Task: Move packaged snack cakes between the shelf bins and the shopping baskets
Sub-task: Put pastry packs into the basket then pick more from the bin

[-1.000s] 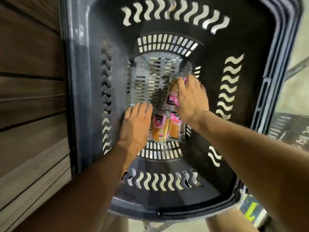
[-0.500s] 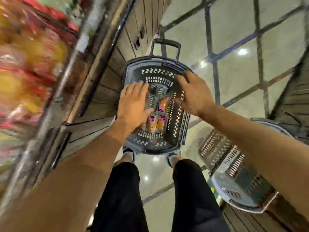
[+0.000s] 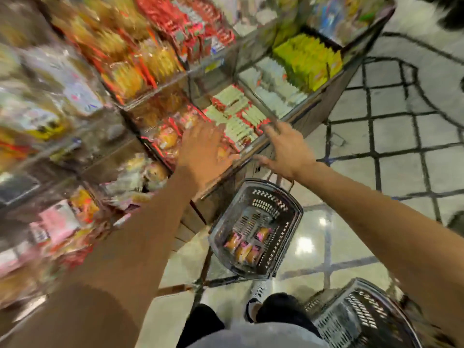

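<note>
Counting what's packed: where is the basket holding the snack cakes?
Head view, lower centre: the dark basket stands on the floor beside the shelf base, below the right hand.

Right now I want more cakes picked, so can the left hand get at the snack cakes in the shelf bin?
Probably yes: the left hand is open, holds nothing, and hovers over the bin's snack cakes, nothing between them.

The shelf bins point(image 3: 175, 136) stand packed with wrapped goods, and clear front walls and dividers fence each compartment, so entry is from above only. The left hand point(image 3: 206, 149) hangs over the bin of snack cakes point(image 3: 167, 138); the right hand point(image 3: 288, 149) sits at the shelf's front edge. Below, the dark basket point(image 3: 293, 214) on the floor is open-topped, with cakes low inside and bare room around them. A second basket point(image 3: 356, 315) crowds the near right floor.
</note>
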